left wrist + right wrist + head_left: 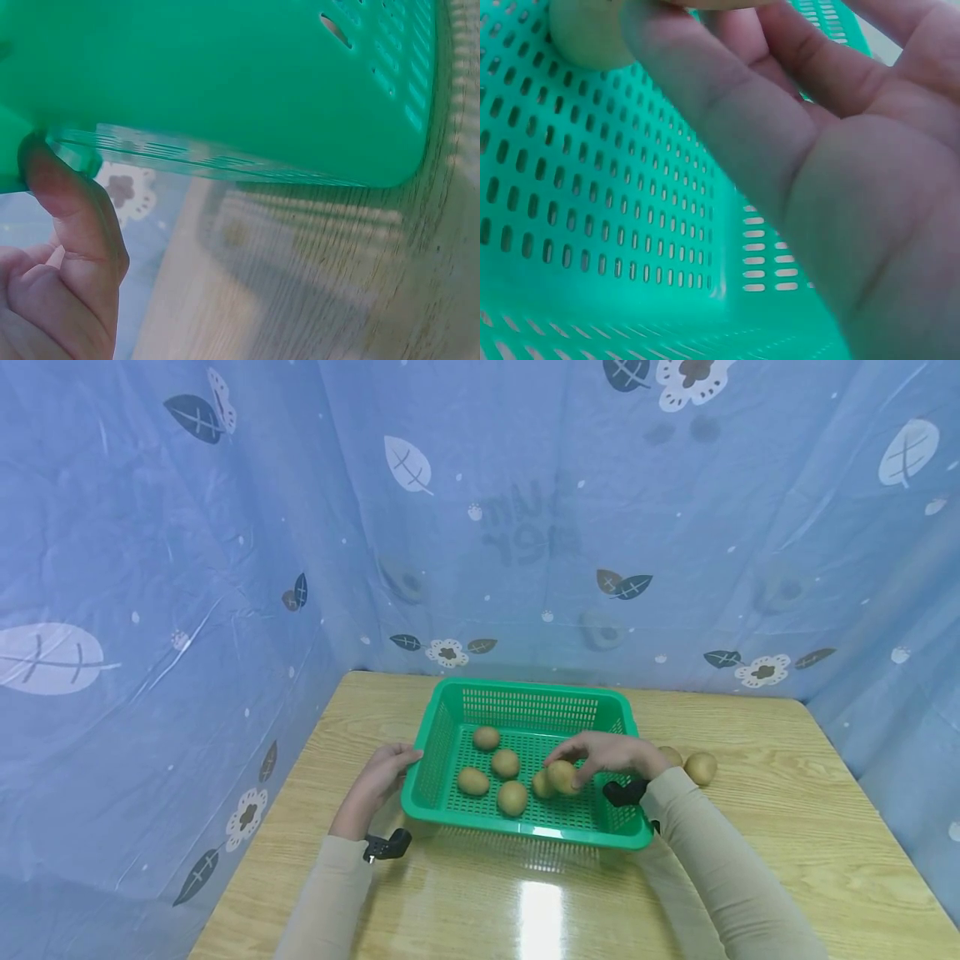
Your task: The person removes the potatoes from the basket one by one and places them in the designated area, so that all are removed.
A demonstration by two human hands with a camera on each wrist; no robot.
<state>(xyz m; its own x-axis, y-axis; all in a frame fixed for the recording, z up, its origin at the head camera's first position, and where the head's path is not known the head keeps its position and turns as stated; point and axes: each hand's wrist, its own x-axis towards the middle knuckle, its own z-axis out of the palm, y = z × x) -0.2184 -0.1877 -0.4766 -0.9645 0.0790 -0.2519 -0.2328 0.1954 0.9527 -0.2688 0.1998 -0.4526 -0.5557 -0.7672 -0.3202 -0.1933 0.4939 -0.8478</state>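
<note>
A green plastic basket with slotted walls stands on the table. At its left end my left hand grips the rim; the left wrist view shows the thumb against that rim. Inside the basket, toward the right, my right hand holds a potato between thumb and fingers. Just behind it is another potato, partly covered; whether the two touch I cannot tell. Several more potatoes lie on the basket's floor to the left. Only the held potato's edge shows in the right wrist view.
Beyond the basket's right end, two potatoes lie on the wooden table, one partly behind my right wrist. A blue patterned curtain hangs along the back and both sides. Each wrist wears a black camera.
</note>
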